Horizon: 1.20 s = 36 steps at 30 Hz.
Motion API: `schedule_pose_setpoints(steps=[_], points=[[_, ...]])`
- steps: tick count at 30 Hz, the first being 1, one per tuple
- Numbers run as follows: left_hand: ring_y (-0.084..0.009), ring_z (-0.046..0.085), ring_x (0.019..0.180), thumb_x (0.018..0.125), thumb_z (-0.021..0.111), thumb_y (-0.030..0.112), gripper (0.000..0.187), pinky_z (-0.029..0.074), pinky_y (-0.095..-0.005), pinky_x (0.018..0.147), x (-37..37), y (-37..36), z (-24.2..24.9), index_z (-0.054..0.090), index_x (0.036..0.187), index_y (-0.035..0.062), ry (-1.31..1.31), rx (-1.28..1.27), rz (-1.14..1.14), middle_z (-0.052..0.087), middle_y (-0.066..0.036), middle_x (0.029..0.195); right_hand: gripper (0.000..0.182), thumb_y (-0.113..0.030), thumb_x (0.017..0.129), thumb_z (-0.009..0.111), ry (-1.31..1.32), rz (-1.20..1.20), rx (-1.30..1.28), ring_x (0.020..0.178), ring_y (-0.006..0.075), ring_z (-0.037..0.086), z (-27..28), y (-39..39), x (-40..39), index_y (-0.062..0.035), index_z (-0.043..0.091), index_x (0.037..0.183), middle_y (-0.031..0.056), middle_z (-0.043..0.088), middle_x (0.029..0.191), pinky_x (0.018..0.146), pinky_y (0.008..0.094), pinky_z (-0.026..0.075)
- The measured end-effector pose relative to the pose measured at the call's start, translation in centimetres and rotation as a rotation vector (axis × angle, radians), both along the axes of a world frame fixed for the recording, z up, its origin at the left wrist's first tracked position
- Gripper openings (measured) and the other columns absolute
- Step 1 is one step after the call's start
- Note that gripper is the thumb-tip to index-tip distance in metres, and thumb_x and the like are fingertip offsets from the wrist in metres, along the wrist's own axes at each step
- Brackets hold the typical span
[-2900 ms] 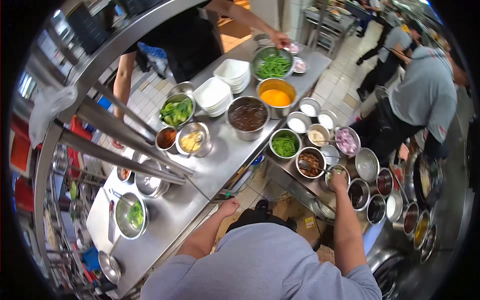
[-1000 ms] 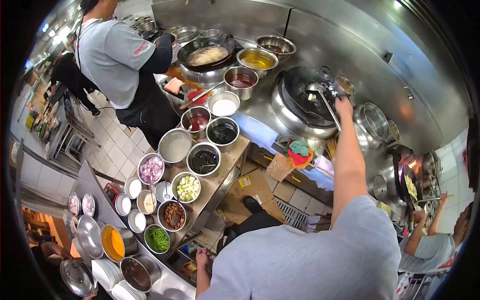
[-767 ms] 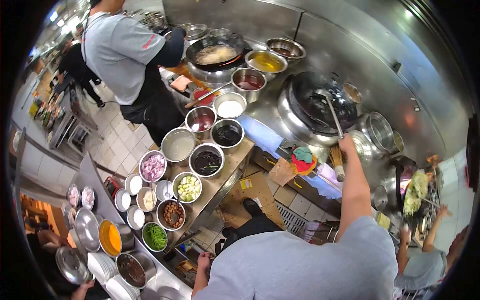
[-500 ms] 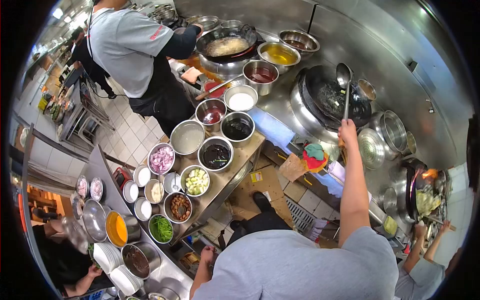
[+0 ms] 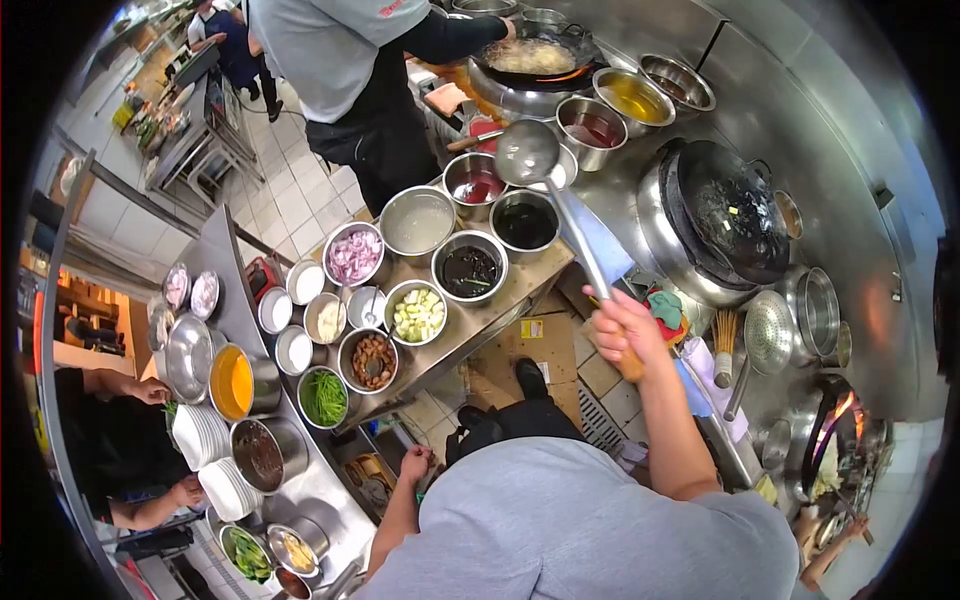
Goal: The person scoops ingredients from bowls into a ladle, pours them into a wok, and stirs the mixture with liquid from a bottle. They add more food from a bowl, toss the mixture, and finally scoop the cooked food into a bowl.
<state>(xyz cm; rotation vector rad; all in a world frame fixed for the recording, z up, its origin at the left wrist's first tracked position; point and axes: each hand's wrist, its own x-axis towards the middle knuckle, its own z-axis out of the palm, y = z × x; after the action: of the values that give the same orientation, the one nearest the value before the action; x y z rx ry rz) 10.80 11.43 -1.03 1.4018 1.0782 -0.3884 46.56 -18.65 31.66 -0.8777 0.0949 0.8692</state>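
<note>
My right hand [image 5: 628,330] is wrapped round the wooden end of a long metal ladle [image 5: 528,153]. The ladle's bowl hangs over the seasoning bowls, above a bowl of red liquid [image 5: 475,182] and a white one partly hidden behind it. A bowl of dark sauce [image 5: 525,222] lies just below the ladle. My left hand [image 5: 416,463] is low beside the counter, its fingers curled; whether it holds anything is too small to tell. To the right, a black wok [image 5: 735,215] on the stove has wet contents and a few pale pieces.
Bowls of red onion [image 5: 354,256], pale green cubes [image 5: 418,314] and chopped greens [image 5: 324,398] stand on the counter. A co-worker [image 5: 330,60] is at another wok [image 5: 535,57]. A perforated strainer [image 5: 769,330] rests at the right. Flames rise from a wok [image 5: 835,430] at far right.
The ladle has swung left from the wok to over the seasoning bowls, with my right hand still round its handle. The view has shifted, and the co-worker now appears higher.
</note>
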Motion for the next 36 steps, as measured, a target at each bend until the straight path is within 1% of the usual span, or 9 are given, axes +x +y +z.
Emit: schedule_pose_setpoints(steps=[6, 9, 16, 20, 22, 24, 26, 29, 36], points=[[-0.0135, 0.055, 0.068, 0.089, 0.053, 0.019, 0.015, 0.046, -0.0267, 0.059, -2.5, 0.2, -2.3, 0.057, 0.088, 0.0042, -0.037, 0.044, 0.04, 0.06, -0.005, 0.077, 0.024, -0.015, 0.09, 0.048, -0.419, 0.157, -0.583, 0.041, 0.0086, 0.043, -3.4, 7.6, 2.9, -0.0054, 0.045, 0.111, -0.0007, 0.046, 0.061, 0.038, 0.0253, 0.038], [-0.0171, 0.058, 0.073, 0.086, 0.054, 0.013, 0.013, 0.053, -0.0327, 0.064, -3.2, 0.3, -2.8, 0.056, 0.091, 0.0016, 0.004, -0.045, 0.13, 0.06, -0.007, 0.083, 0.025, -0.015, 0.089, 0.049, -0.582, 0.183, -0.761, 0.042, 0.0099, 0.047, -5.5, 9.2, 3.9, -0.0018, 0.046, 0.109, 0.0008, 0.05, 0.062, 0.04, 0.027, 0.04], [-0.0166, 0.058, 0.063, 0.087, 0.054, 0.018, 0.012, 0.048, -0.028, 0.054, -5.0, -0.5, -2.5, 0.057, 0.088, 0.0055, -0.035, 0.005, 0.171, 0.06, -0.004, 0.077, 0.024, -0.014, 0.088, 0.049, -0.611, 0.25, -0.856, 0.043, 0.0106, 0.047, -6.2, 10.3, 4.4, 0.0, 0.047, 0.107, 0.0015, 0.051, 0.062, 0.04, 0.0275, 0.041], [-0.016, 0.057, 0.062, 0.087, 0.054, 0.018, 0.012, 0.047, -0.0282, 0.052, -5.0, -0.2, -0.9, 0.056, 0.086, 0.0063, 0.045, -0.036, 0.184, 0.059, -0.004, 0.076, 0.014, -0.013, 0.088, 0.049, -0.219, 0.178, -0.506, 0.043, 0.0087, 0.042, -4.3, 9.5, 4.8, -0.0056, 0.047, 0.1, 0.0009, 0.047, 0.062, 0.039, 0.0249, 0.039], [-0.0162, 0.057, 0.062, 0.087, 0.054, 0.017, 0.012, 0.048, -0.0284, 0.052, -5.3, 0.2, -1.9, 0.056, 0.086, 0.0057, -0.011, -0.041, 0.195, 0.059, -0.004, 0.075, 0.012, -0.013, 0.089, 0.049, 0.064, 0.117, -0.128, 0.044, 0.0076, 0.042, -3.8, 8.9, 4.8, -0.0064, 0.047, 0.098, 0.0005, 0.046, 0.063, 0.039, 0.0239, 0.038], [-0.0164, 0.058, 0.063, 0.087, 0.053, 0.017, 0.012, 0.048, -0.0286, 0.053, -5.0, 0.6, -2.0, 0.055, 0.085, 0.005, -0.067, -0.046, 0.199, 0.059, -0.004, 0.074, 0.014, -0.016, 0.091, 0.047, 0.101, 0.102, -0.049, 0.044, 0.0063, 0.041, -3.5, 8.1, 4.6, -0.0064, 0.048, 0.101, 0.0, 0.045, 0.064, 0.039, 0.0221, 0.037], [-0.0163, 0.058, 0.066, 0.088, 0.051, 0.014, 0.012, 0.05, -0.0296, 0.056, -3.9, 1.0, -1.2, 0.055, 0.084, 0.0037, -0.061, 0.016, 0.13, 0.059, -0.005, 0.075, 0.026, -0.017, 0.093, 0.043, 0.359, 0.099, 0.237, 0.044, 0.0045, 0.043, -3.2, 7.1, 4.4, -0.0017, 0.045, 0.113, 0.0004, 0.045, 0.066, 0.041, 0.0227, 0.039], [-0.0164, 0.058, 0.068, 0.089, 0.051, 0.013, 0.011, 0.052, -0.0309, 0.059, -3.4, 2.3, -2.8, 0.054, 0.084, 0.0038, -0.007, 0.022, 0.021, 0.059, -0.005, 0.078, 0.029, -0.017, 0.093, 0.042, 0.607, 0.032, 0.597, 0.044, 0.0033, 0.043, -1.4, 5.6, 3.3, 0.0039, 0.045, 0.113, -0.0008, 0.044, 0.065, 0.041, 0.0205, 0.039], [-0.0167, 0.056, 0.067, 0.09, 0.053, 0.016, 0.011, 0.049, -0.0316, 0.058, -0.2, 2.3, 0.8, 0.054, 0.086, 0.0059, -0.053, 0.015, -0.13, 0.059, -0.005, 0.078, 0.037, -0.017, 0.095, 0.04, 0.488, -0.114, 0.992, 0.044, 0.0034, 0.044, 2.2, -2.0, -0.3, 0.0064, 0.035, 0.122, -0.0005, 0.041, 0.068, 0.042, 0.0205, 0.04]])
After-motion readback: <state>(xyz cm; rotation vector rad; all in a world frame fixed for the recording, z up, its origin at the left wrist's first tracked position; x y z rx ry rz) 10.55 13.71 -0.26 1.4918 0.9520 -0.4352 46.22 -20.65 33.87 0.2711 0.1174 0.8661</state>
